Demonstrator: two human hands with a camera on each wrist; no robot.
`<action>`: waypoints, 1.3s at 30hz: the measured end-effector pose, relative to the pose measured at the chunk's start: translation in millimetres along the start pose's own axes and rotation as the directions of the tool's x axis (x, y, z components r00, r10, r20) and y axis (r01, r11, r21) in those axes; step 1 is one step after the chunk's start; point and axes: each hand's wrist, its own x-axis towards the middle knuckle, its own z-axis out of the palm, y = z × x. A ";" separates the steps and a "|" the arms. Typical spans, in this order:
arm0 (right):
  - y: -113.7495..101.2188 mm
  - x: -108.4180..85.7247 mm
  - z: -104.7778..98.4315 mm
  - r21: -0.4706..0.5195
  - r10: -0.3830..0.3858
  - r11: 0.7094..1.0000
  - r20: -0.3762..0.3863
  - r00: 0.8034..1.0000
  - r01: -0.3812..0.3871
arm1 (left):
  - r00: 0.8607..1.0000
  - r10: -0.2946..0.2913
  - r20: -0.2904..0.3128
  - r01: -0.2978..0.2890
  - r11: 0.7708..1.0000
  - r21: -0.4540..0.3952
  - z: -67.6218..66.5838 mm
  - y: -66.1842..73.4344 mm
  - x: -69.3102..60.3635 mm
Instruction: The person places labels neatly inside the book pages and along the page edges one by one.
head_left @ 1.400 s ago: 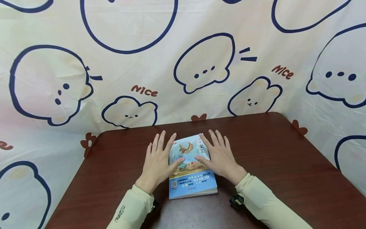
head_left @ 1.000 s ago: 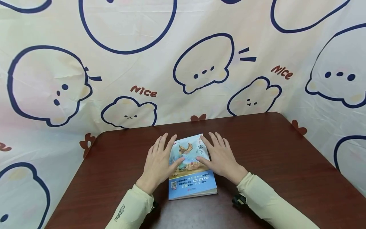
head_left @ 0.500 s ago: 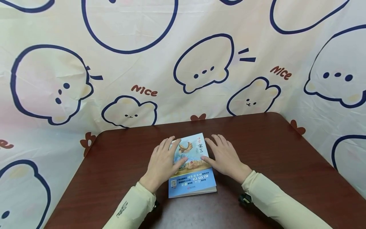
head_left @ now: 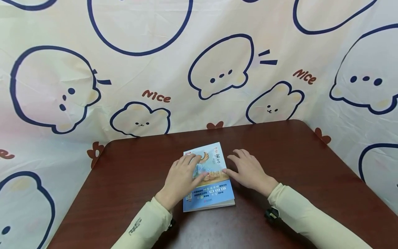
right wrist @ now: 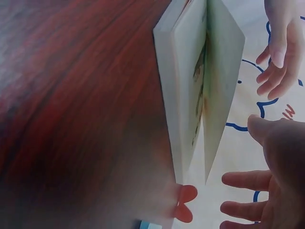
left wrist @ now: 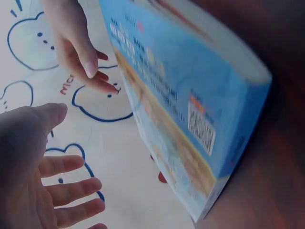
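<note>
A blue paperback book [head_left: 214, 195] lies shut on the table, its illustrated cover facing up. In the right wrist view the cover [right wrist: 224, 71] stands slightly raised from the pages. My left hand [head_left: 180, 178] hovers over the book's left side, hiding part of the picture. Wrist views show a gap between its loosely bent fingers and the cover. Off the book's right edge is my right hand [head_left: 250, 171], fingers spread and slightly bent, thumb tip near that edge. Neither hand holds anything.
The dark brown wooden table [head_left: 124, 183] has rounded far corners. A pale cloth [head_left: 174, 69] with cartoon outlines hangs behind it and along both sides. A small blue and white thing [right wrist: 150, 224] shows at the bottom of the right wrist view.
My left hand has shifted right, farther over the cover. My right hand has drawn away to the right, off the book. The book stays in place on the table.
</note>
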 end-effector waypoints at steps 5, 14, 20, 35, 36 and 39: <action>4.1 -1.7 1.2 -0.016 0.012 1.000 0.015 1.000 -0.011 | 0.999 0.036 0.035 -0.035 0.999 -0.029 4.0 8.2 -2.7; 10.8 -7.4 5.4 -0.030 0.005 1.000 0.017 1.000 -0.005 | 0.987 0.110 0.121 -0.108 0.994 -0.020 9.0 20.0 -8.5; 14.2 -8.7 5.6 -0.038 -0.012 0.999 0.009 1.000 0.012 | 0.972 0.131 0.197 -0.131 0.991 -0.015 9.9 26.5 -9.9; 21.6 -16.6 5.9 -0.052 -0.030 0.998 0.034 0.999 0.032 | 0.915 0.198 0.353 -0.204 0.979 -0.021 14.7 40.2 -14.6; 22.0 -17.2 6.1 -0.055 -0.031 0.998 0.037 0.999 0.033 | 0.913 0.204 0.353 -0.208 0.978 -0.028 15.1 40.8 -14.9; 22.6 -18.8 6.5 -0.060 -0.034 0.998 0.044 0.998 0.037 | 0.911 0.222 0.347 -0.225 0.974 -0.031 16.3 42.3 -15.6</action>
